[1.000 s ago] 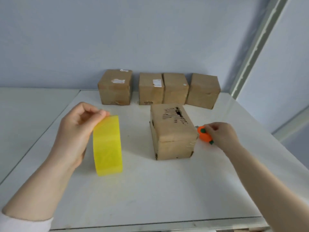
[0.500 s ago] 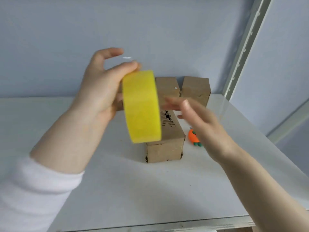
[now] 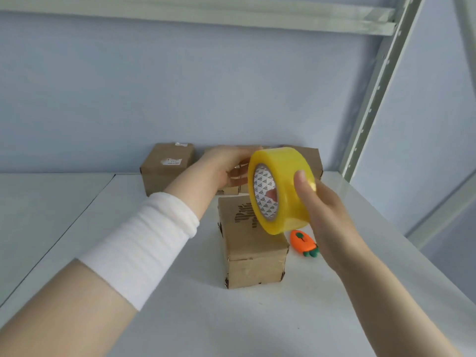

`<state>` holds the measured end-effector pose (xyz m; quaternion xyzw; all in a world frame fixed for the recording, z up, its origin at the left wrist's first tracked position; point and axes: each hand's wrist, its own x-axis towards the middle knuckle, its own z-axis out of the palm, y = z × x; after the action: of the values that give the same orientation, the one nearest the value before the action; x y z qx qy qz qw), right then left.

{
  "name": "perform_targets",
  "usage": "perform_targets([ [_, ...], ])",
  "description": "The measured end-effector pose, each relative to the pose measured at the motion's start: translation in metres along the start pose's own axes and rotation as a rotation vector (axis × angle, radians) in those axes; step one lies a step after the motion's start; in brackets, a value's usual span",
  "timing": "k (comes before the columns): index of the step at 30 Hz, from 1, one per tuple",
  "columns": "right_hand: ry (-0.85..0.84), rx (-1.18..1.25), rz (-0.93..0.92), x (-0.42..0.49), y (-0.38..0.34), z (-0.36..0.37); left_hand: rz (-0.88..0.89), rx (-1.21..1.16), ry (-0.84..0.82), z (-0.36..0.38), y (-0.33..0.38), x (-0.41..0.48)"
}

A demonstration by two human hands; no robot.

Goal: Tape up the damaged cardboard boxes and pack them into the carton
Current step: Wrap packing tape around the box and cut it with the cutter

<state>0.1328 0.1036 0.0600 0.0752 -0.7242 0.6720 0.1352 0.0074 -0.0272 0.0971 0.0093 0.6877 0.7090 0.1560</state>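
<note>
Tape roll (image 3: 282, 189), yellow and wide, sits just right of the frame's centre, held up by the right hand (image 3: 327, 215), thumb on its outer band. The left hand (image 3: 226, 166) reaches in from the left, fingers spread loosely against the roll's far edge, gripping nothing firmly. Below it, the damaged box (image 3: 253, 251) rests on the white table (image 3: 257, 325), an orange carrot-shaped cutter (image 3: 304, 243) just right of it, more boxes (image 3: 167, 166) behind.

A white bench (image 3: 257, 318) fills the lower part of the view, and a second white surface (image 3: 38, 202) lies just beside it on the left. Behind them stands a pale blue wall (image 3: 180, 86). A grey perforated upright (image 3: 371, 104) rises at the right, under a grey beam (image 3: 195, 11).
</note>
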Motion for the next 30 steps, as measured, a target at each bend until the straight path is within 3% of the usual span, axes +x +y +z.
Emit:
perform_targets([
  [3,0.006,-0.137,-0.021,-0.01,0.02,0.003,0.089,0.07,-0.067,-0.004,-0.002,0.014],
  [7,0.271,-0.251,-0.111,-0.008,0.026,0.023,0.165,0.104,-0.09,-0.012,-0.007,0.028],
  [11,0.437,-0.292,-0.21,0.007,0.016,0.037,0.08,0.114,-0.158,-0.02,-0.024,0.039],
  [30,0.491,-0.553,-0.123,0.038,0.002,0.051,-0.027,0.169,-0.235,-0.028,-0.069,0.054],
])
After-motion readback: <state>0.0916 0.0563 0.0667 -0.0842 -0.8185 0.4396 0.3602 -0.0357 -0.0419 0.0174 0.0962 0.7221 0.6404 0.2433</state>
